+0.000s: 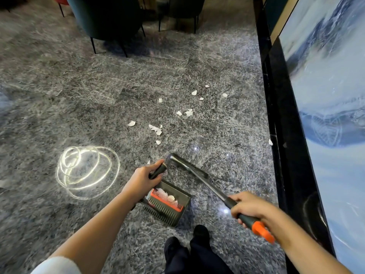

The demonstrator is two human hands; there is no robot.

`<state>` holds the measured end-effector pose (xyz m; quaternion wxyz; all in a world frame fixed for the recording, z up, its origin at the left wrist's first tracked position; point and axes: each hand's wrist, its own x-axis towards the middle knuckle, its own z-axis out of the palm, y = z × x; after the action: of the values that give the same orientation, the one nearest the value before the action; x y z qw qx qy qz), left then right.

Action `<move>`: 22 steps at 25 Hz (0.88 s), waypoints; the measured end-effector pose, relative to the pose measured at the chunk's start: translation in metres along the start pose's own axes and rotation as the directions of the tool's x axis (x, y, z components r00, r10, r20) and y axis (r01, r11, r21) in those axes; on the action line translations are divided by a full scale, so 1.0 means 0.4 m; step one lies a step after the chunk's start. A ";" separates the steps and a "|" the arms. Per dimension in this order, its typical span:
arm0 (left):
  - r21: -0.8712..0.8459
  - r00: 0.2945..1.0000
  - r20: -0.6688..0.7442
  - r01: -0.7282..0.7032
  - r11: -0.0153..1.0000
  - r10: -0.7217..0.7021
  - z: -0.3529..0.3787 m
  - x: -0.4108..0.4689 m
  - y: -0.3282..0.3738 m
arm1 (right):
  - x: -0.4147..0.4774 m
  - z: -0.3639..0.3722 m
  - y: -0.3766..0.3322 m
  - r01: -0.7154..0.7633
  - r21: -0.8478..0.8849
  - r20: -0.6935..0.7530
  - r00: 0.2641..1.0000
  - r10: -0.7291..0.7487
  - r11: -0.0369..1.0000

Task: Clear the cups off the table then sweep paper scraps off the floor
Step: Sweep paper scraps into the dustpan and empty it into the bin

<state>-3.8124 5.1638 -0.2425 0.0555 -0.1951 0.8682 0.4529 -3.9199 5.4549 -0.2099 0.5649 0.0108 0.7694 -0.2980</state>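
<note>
Above a speckled marble floor [98, 86], the right hand [250, 208] wraps its fingers round the broom [213, 188] grip. The left hand [144, 180] clasps the dustpan [169, 212] handle, pan just below its fingers, seemingly ready for paper scraps [156, 129] scattered well beyond both.

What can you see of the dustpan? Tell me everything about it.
The dustpan is a dark grey, plastic-looking box pan with an orange comb strip and dark teeth along its rim. White paper scraps lie inside. The left hand grips its black handle. It sits low before the shoes, left of the broom; whether it touches the floor is unclear.
</note>
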 end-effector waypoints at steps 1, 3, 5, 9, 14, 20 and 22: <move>-0.008 1.000 -0.001 0.001 1.000 -0.001 0.001 0.002 0.000 | 0.017 0.028 -0.006 -0.007 -0.027 0.004 1.000 0.007 1.000; -0.006 1.000 -0.009 0.002 1.000 -0.002 0.002 0.001 -0.002 | 0.039 0.072 -0.012 -0.031 -0.037 0.026 0.999 0.032 0.999; 0.010 1.000 -0.011 -0.010 1.000 0.010 0.006 0.000 -0.009 | 0.038 0.073 -0.006 -0.057 0.025 0.051 0.997 0.055 0.998; 0.012 0.999 -0.009 -0.035 0.999 0.035 0.010 0.023 -0.014 | -0.007 -0.041 0.040 -0.100 0.210 0.092 0.992 0.082 0.973; 0.092 0.990 0.059 -0.130 0.987 0.125 0.031 0.142 0.056 | -0.061 -0.151 0.121 -0.125 0.427 0.076 0.992 0.103 0.896; 0.137 0.971 0.117 -0.223 0.965 0.208 0.095 0.396 0.215 | -0.029 -0.358 0.153 -0.014 0.673 -0.114 0.986 0.122 0.740; 0.156 0.958 0.141 -0.270 0.950 0.249 0.131 0.510 0.284 | 0.010 -0.468 0.163 0.030 0.716 -0.173 0.976 0.135 0.697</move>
<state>-4.0481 5.2058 -0.2420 0.0642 -0.0461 0.9174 0.3900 -4.0600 5.5953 -0.2079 0.4392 0.2828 0.6483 -0.5539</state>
